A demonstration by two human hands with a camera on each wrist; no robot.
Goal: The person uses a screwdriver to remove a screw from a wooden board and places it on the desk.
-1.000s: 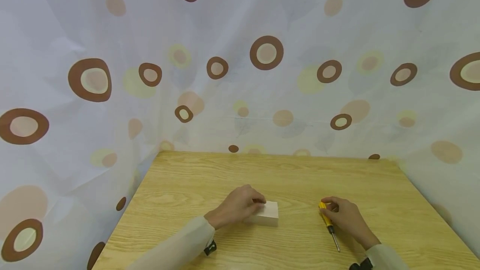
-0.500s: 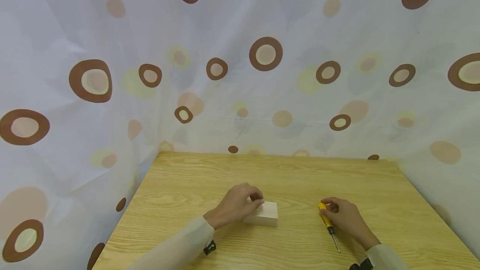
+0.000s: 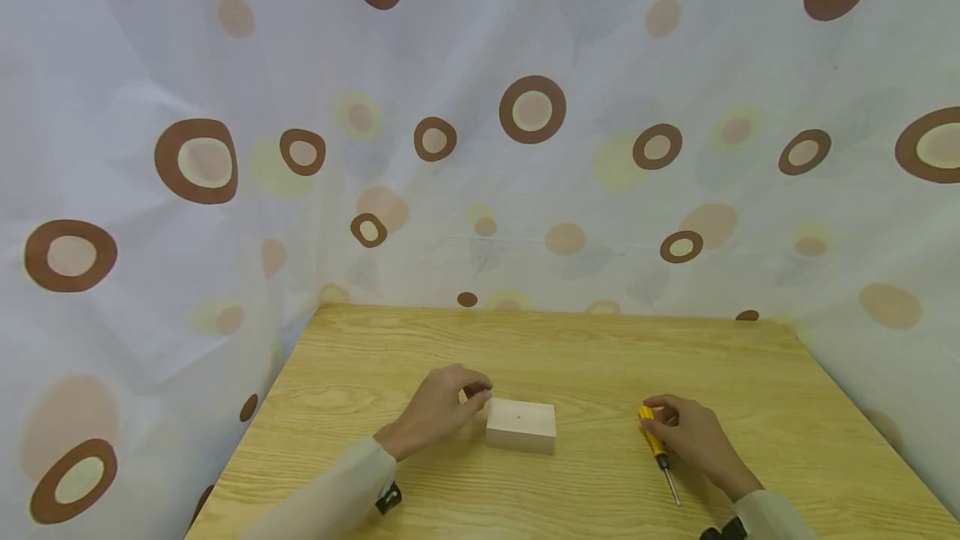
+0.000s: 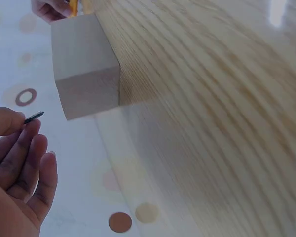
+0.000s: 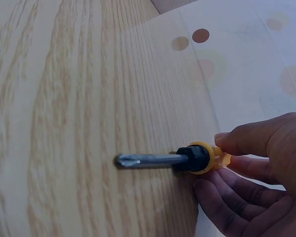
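My left hand [image 3: 435, 411] is just left of a pale wooden block [image 3: 521, 437] on the table. Between its thumb and forefinger I pinch a small dark screw [image 4: 34, 117], whose pointed end sticks out toward the block in the left wrist view. The block's top face has a small dark hole near its middle. Well to the right of the block, my right hand [image 3: 693, 437] grips a screwdriver by its yellow handle [image 3: 649, 423]. The screwdriver's metal shaft [image 5: 150, 161] and black collar [image 5: 192, 158] point back toward me, with a cross-shaped tip.
The light wood-grain table [image 3: 420, 340] runs back to a white curtain [image 3: 480, 165] printed with brown and beige ovals. That curtain also closes off the left and right sides. A dark strapped device [image 3: 388, 497] sits at my left wrist.
My left hand has drawn away to the left from over the block, uncovering its top face and the hole. The right hand and screwdriver have stayed in place.
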